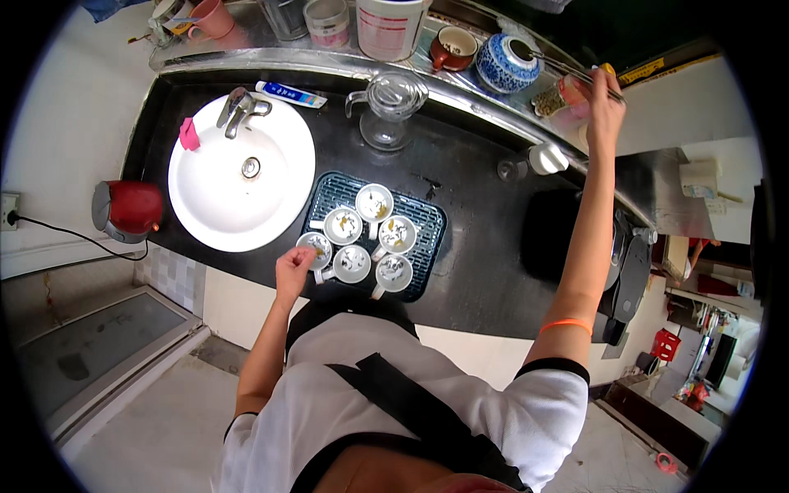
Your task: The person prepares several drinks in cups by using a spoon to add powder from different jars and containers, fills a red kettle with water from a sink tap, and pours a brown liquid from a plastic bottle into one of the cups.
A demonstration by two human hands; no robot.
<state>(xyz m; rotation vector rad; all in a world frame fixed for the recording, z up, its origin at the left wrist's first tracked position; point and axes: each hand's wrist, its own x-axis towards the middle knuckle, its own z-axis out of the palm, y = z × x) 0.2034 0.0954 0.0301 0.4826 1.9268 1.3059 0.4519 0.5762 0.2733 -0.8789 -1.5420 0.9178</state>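
Several white cups with handles stand on a dark teal slotted tray, with dark and yellowish bits inside them. My left hand is at the leftmost cup, fingertips pinched together over its rim. What they hold, if anything, is hidden. Far right, my right hand is raised over the back ledge, fingers closed. A small yellow thing shows at its fingertips. Beside it, a long thin metal utensil slants from a blue-and-white porcelain jar toward the hand; contact is unclear.
A white basin with a faucet is on the left, near a red kettle. Behind the tray stands a glass teapot; a toothpaste tube lies nearby. Along the ledge are a white bucket and a brown pot.
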